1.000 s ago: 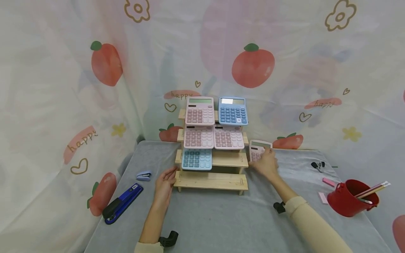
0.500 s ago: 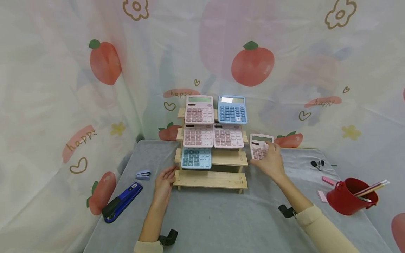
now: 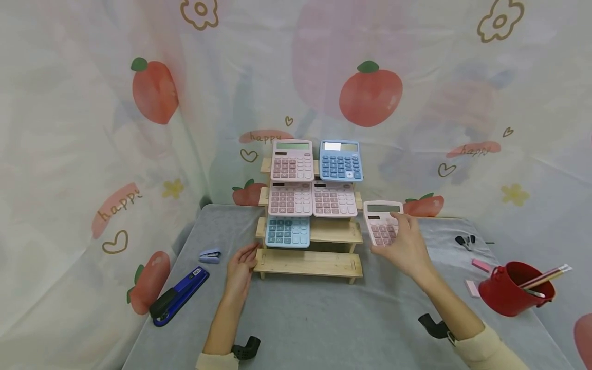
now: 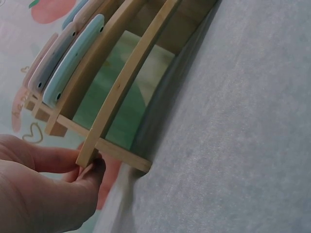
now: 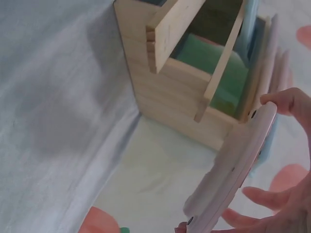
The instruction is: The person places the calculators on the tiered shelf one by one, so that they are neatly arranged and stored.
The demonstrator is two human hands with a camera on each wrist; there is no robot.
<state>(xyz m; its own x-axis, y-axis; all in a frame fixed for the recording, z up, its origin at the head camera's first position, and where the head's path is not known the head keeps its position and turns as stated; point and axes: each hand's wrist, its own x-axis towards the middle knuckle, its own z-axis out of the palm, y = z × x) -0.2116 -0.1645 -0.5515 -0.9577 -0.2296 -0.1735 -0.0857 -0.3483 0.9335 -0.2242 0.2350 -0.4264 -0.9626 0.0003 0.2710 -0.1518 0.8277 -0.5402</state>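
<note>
My right hand (image 3: 407, 249) grips a pink calculator (image 3: 383, 223) by its edges, just right of the wooden tiered rack (image 3: 307, 263). In the right wrist view the calculator (image 5: 238, 165) is tilted, held off the table and apart from the rack. My left hand (image 3: 240, 270) pinches the left end of the rack's lowest board, thumb and fingers on either side in the left wrist view. On the rack, a pink calculator (image 3: 292, 160) and a blue one (image 3: 341, 162) fill the top tier. Two pink calculators (image 3: 290, 199) sit below them. A light-blue calculator (image 3: 288, 232) leans on the third tier's left.
A blue stapler (image 3: 180, 297) and a small light-blue stapler (image 3: 210, 256) lie on the left of the grey cloth. At the right are a red bucket (image 3: 513, 290) with pencils, pink erasers (image 3: 482, 265) and black clips (image 3: 464, 241). A printed curtain hangs behind.
My right hand has raised the pink calculator beside the rack, then brought it nearer and slightly right, its face showing more fully. The left hand stays at the lowest board.
</note>
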